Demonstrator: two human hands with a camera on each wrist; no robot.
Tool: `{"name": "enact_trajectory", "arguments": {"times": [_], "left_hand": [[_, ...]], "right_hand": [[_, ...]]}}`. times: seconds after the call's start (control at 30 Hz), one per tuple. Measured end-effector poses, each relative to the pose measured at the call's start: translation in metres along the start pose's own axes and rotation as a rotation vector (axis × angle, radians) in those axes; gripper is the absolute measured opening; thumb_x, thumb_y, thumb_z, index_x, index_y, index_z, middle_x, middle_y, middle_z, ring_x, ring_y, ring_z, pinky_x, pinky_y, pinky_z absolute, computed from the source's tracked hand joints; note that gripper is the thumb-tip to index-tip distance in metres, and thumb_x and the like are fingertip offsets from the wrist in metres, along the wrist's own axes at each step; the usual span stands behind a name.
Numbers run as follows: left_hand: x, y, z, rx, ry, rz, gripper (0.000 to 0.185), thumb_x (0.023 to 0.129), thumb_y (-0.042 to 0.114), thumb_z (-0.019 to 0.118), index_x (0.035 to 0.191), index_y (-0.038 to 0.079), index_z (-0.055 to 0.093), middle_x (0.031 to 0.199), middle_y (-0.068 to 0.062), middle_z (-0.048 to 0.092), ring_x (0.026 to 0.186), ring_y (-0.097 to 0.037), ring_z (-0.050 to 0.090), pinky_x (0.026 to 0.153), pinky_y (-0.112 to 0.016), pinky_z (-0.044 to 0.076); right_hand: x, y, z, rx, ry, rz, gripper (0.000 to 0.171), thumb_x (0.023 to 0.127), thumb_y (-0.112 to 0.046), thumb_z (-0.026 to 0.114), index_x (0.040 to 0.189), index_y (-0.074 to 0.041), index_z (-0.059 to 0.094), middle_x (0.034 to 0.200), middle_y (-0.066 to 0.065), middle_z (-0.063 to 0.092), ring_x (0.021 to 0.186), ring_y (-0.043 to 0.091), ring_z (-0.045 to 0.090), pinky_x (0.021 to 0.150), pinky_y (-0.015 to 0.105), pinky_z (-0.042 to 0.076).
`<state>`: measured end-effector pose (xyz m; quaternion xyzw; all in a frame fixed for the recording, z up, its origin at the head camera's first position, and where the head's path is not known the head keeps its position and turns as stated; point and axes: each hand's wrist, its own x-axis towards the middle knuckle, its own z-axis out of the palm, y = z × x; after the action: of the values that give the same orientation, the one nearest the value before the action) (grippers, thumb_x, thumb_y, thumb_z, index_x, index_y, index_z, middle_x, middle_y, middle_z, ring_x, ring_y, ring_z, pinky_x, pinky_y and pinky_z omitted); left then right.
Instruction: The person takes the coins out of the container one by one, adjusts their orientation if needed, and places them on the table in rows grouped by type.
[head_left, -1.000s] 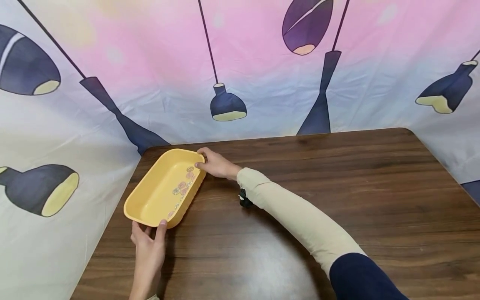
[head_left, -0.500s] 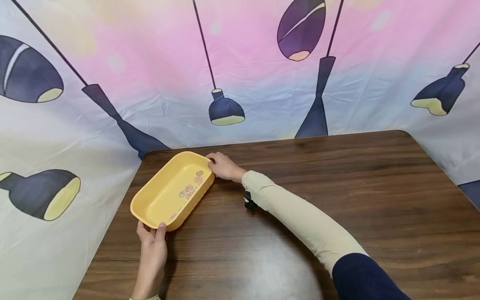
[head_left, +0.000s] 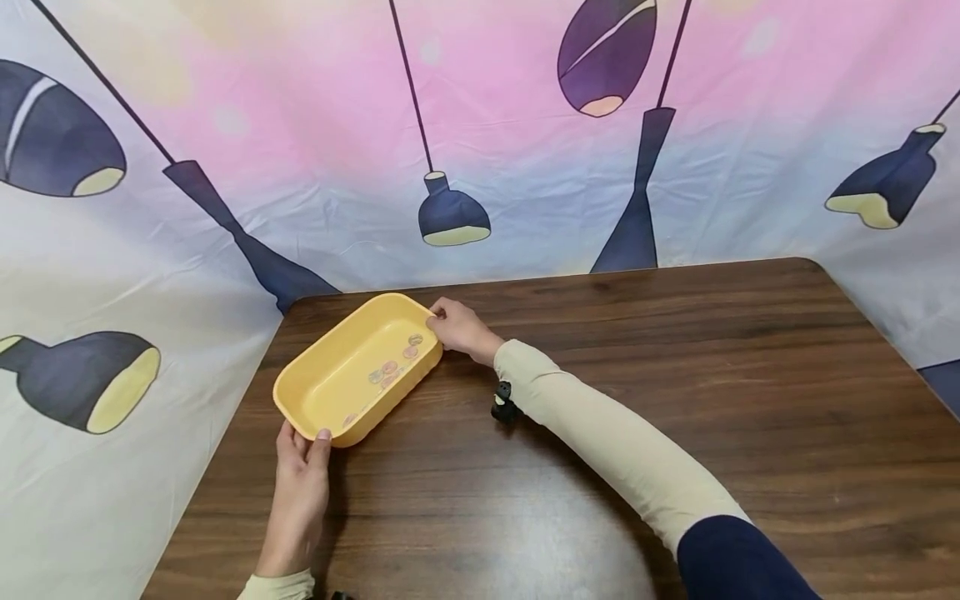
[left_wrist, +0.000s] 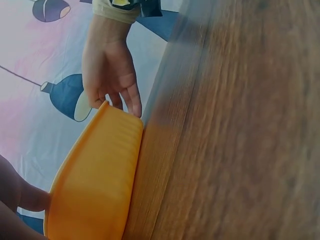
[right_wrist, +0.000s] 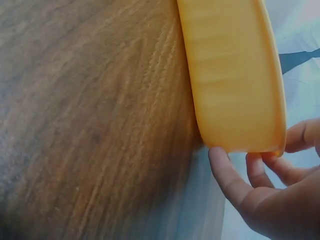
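A yellow rectangular plastic basin (head_left: 337, 383) with rounded corners sits at the left of the table, angled. Along the right side of its floor lie several small round discs (head_left: 388, 372), pinkish and greyish. My left hand (head_left: 302, 492) grips the near end, thumb on the rim and fingers under it. At the far end, my right hand (head_left: 465, 331) pinches the rim. From the right wrist view, one fingertip (right_wrist: 217, 155) of that hand touches the basin's lower edge. The ribbed outer wall (left_wrist: 95, 170) shows in the left wrist view, its base along the tabletop.
The brown wood-grain table (head_left: 637, 400) has its far left corner just behind the basin. A pastel cloth backdrop (head_left: 510, 150) printed with dark hanging lamps borders the table at the back and sides. My right forearm (head_left: 600, 433) stretches across the tabletop.
The basin has shifted right and slightly away from me, turning a little clockwise. Both hands have kept hold of it and moved along. The discs stay along its right side.
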<state>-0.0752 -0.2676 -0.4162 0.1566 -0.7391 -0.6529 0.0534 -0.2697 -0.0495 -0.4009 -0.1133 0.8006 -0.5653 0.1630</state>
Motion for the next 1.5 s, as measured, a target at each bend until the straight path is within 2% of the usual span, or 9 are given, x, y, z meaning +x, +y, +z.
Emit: {"name": "enact_trajectory", "arguments": {"times": [0.27,0.5,0.7,0.87,1.03,1.13,1.2,1.37,1.5], "left_hand": [[0.008,0.007,-0.005,-0.012,-0.056,0.024,0.068,0.116,0.011,0.03,0.168,0.013,-0.013,0.176,-0.005,0.004,0.161,-0.015,0.008,0.129,-0.038,0.014],[0.014,0.005,-0.006,0.005,-0.077,-0.009,0.066,0.117,0.014,0.03,0.169,0.015,-0.01,0.175,-0.006,0.008,0.16,-0.018,0.012,0.127,-0.041,0.019],[0.024,0.003,-0.007,0.018,-0.111,-0.037,0.066,0.116,0.015,0.032,0.169,0.014,-0.008,0.174,-0.003,0.007,0.16,-0.02,0.016,0.126,-0.043,0.023],[0.033,0.004,-0.01,0.021,-0.068,-0.046,0.067,0.115,0.019,0.041,0.17,0.012,0.004,0.174,-0.01,0.015,0.157,-0.025,0.028,0.117,-0.034,0.04],[0.041,0.007,-0.005,0.042,0.05,-0.04,0.066,0.11,0.018,0.056,0.165,0.004,0.02,0.155,-0.018,0.038,0.123,-0.016,0.06,0.087,-0.018,0.058],[0.045,0.011,-0.001,0.076,0.081,-0.001,0.071,0.108,0.011,0.06,0.164,0.004,0.017,0.134,-0.011,0.043,0.093,-0.004,0.064,0.075,-0.02,0.059],[0.047,0.014,0.001,0.131,0.066,0.024,0.074,0.107,0.009,0.06,0.167,0.005,0.015,0.128,-0.009,0.043,0.087,0.0,0.064,0.073,-0.02,0.059],[0.057,0.021,0.004,0.273,-0.034,0.036,0.07,0.11,0.015,0.058,0.168,0.008,0.02,0.136,-0.015,0.046,0.104,-0.002,0.061,0.084,-0.018,0.058],[0.068,0.023,0.005,0.238,-0.137,0.027,0.078,0.111,0.015,0.055,0.171,0.019,0.006,0.164,-0.018,0.033,0.133,-0.02,0.053,0.105,-0.029,0.053]], "right_hand": [[-0.004,0.008,-0.01,0.081,0.061,-0.005,0.032,0.114,-0.024,0.049,0.13,-0.002,0.065,0.117,0.017,0.064,0.092,0.02,0.063,0.083,0.039,0.062],[-0.009,0.019,-0.023,0.138,0.05,-0.002,0.029,0.112,-0.019,0.054,0.127,0.002,0.067,0.094,0.012,0.061,0.079,0.02,0.059,0.081,0.039,0.062],[-0.014,0.029,-0.032,0.214,0.043,0.024,0.028,0.11,-0.016,0.057,0.127,0.004,0.068,0.087,0.007,0.06,0.071,0.016,0.06,0.075,0.035,0.063],[-0.017,0.03,-0.036,0.279,0.034,0.036,0.028,0.111,-0.016,0.058,0.13,0.003,0.066,0.094,0.009,0.062,0.075,0.017,0.062,0.08,0.037,0.064],[-0.02,0.031,-0.041,0.347,0.041,0.064,0.034,0.11,-0.016,0.059,0.141,-0.002,0.06,0.107,0.014,0.063,0.079,0.017,0.062,0.079,0.036,0.064],[-0.021,0.033,-0.045,0.366,0.058,0.053,0.036,0.109,-0.014,0.06,0.145,-0.007,0.059,0.114,0.017,0.063,0.079,0.017,0.062,0.079,0.037,0.064],[-0.022,0.037,-0.047,0.36,0.071,0.039,0.039,0.109,-0.014,0.059,0.147,-0.01,0.058,0.119,0.019,0.065,0.081,0.017,0.063,0.079,0.038,0.064],[-0.022,0.048,-0.057,0.373,0.08,0.009,0.051,0.107,-0.011,0.056,0.158,-0.017,0.049,0.142,0.018,0.057,0.107,0.025,0.067,0.09,0.039,0.06],[-0.024,0.054,-0.064,0.415,0.057,-0.023,0.057,0.106,-0.006,0.054,0.161,-0.019,0.045,0.159,0.011,0.044,0.133,0.029,0.059,0.105,0.042,0.054]]}}
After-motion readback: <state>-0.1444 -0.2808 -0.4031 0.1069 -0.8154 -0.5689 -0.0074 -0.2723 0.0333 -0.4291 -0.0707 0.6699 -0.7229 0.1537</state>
